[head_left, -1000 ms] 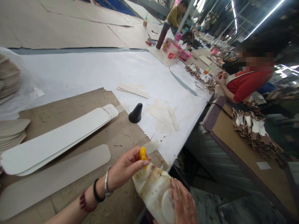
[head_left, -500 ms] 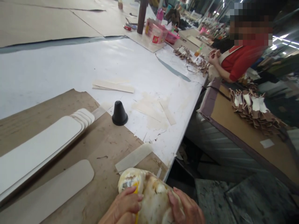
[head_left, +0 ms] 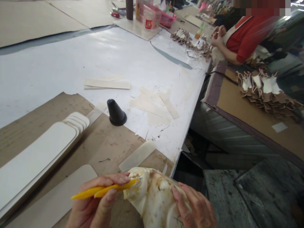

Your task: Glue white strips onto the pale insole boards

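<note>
Just right of the left hand (head_left: pixel 92 205), whose grip pinches a yellow brush (head_left: pixel 104 191) lying crosswise, its tip touches the glue-stained bottle (head_left: pixel 154 199) the right hand (head_left: pixel 197 210) clasps.

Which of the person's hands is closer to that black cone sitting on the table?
Left. The left hand, holding a yellow tool, is below the black cone, slightly left. The right hand, on the stained white container, lies farther off, lower right.
</note>
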`<state>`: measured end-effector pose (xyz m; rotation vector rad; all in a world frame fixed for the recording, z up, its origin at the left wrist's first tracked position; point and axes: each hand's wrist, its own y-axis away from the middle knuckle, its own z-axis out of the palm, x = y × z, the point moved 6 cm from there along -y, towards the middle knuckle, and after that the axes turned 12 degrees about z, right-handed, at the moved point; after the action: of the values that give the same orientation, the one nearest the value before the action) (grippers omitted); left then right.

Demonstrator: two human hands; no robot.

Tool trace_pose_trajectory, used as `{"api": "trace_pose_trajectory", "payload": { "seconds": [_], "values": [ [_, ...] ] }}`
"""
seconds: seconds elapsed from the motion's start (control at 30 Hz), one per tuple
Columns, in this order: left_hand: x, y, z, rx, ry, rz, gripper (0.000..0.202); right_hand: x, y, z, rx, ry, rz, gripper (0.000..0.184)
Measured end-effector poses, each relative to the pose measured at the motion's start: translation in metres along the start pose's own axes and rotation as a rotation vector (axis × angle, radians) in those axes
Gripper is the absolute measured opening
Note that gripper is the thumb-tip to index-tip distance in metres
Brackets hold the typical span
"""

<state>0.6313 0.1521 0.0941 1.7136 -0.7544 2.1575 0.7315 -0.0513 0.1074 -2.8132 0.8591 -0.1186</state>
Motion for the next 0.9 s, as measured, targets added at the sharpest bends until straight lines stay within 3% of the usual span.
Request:
{"api": "trace_pose_trajectory", "payload": {
  "seconds": [0.2,0.33,0.43,0.57,0.7,0.9],
  "values": [
    [0.005,0.001,0.005,-0.012,-0.045,0.001,0.01,0.003,-0.001,0.002,-0.041,-0.009,-0.031,0.058],
    [0.014,-0.01,0.022,-0.162,-0.207,0.104,0.011,-0.003,-0.007,-0.002,-0.082,-0.13,0.118,0.077],
    [0.015,-0.021,0.031,-0.244,-0.213,0.084,0.007,-0.011,-0.012,-0.006,-0.098,-0.212,0.198,0.091],
    [0.013,-0.029,0.026,-0.125,-0.079,-0.002,0.015,-0.018,-0.016,-0.008,-0.097,-0.217,0.194,0.091],
    [0.015,-0.028,0.016,0.032,-0.078,0.009,0.02,-0.02,-0.024,-0.01,-0.09,-0.232,0.193,0.087],
    [0.019,-0.021,-0.014,0.22,-0.121,0.036,0.022,-0.025,-0.059,-0.006,-0.219,-0.293,-0.021,0.088]
  ]
}}
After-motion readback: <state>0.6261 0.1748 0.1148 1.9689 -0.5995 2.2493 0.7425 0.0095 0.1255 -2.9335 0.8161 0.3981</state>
